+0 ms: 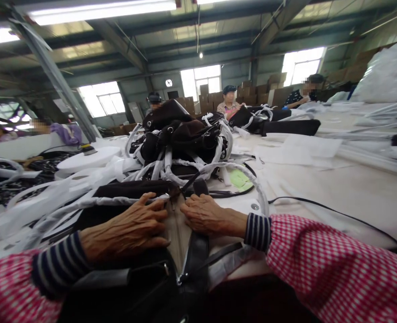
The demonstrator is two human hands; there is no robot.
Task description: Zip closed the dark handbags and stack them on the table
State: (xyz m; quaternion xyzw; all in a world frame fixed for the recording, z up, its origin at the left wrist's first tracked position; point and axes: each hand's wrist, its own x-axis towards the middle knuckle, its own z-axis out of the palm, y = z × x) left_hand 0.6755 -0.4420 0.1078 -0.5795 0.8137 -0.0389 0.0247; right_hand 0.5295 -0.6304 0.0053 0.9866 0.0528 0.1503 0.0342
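Observation:
A black bag (124, 291) with an unzipped top lies at the table's near edge, its beige lining (175, 229) showing between the zipper edges. My left hand (131, 229) rests on the bag's left side, fingers spread and bent over the lining's edge. On the right side of the opening, my right hand (207, 215) has its fingers curled together on the bag's black edge. The metal zipper (184, 269) runs below my right hand. A strap wrapped in white material (118, 201) passes behind my left hand and loops over to the right.
A heap of black bags (185, 134) with wrapped handles stands just ahead. White sheets (299, 150) lie on the table (339, 197) at right, near a thin black cord (329, 211). A round white disc (91, 159) sits at left. Several people work farther back.

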